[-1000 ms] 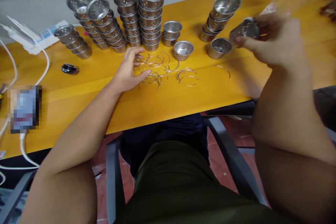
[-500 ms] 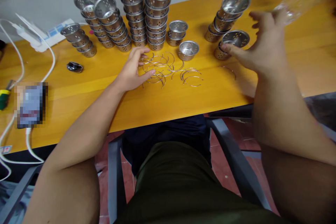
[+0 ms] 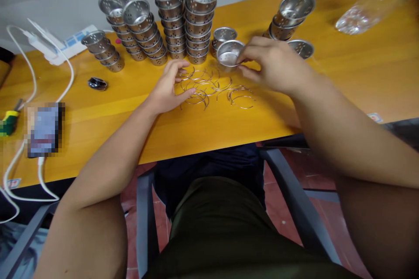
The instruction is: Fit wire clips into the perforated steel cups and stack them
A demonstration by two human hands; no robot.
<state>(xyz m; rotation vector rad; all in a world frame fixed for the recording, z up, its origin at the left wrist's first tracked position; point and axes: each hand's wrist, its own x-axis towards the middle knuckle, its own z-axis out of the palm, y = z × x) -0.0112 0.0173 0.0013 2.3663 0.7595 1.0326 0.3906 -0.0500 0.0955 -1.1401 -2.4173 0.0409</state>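
Note:
My right hand (image 3: 273, 63) pinches the rim of a small perforated metal cup (image 3: 230, 53), tilted slightly, in front of a short stack of like cups (image 3: 224, 35). Curved thin wire pieces (image 3: 203, 82) lie scattered on the table below it. My left hand (image 3: 170, 87) rests at the left edge of these wires, thumb and fingers apart, with nothing visibly held. Tall stacks of perforated cups (image 3: 202, 13) stand behind the left hand. Partly hidden behind my right hand are another cup stack (image 3: 293, 13) and a lower cup (image 3: 303, 49).
On the left lie a phone (image 3: 45, 130) with a white cable, a power strip (image 3: 68, 45), a small dark object (image 3: 97, 83) and a yellow-green handled tool (image 3: 9, 122). A clear bottle (image 3: 363, 13) lies at the far right of the wooden table (image 3: 196, 135).
My right hand has moved left from the right-hand cups to the single cup and taken its rim. My left hand stays nearly in place by the wires.

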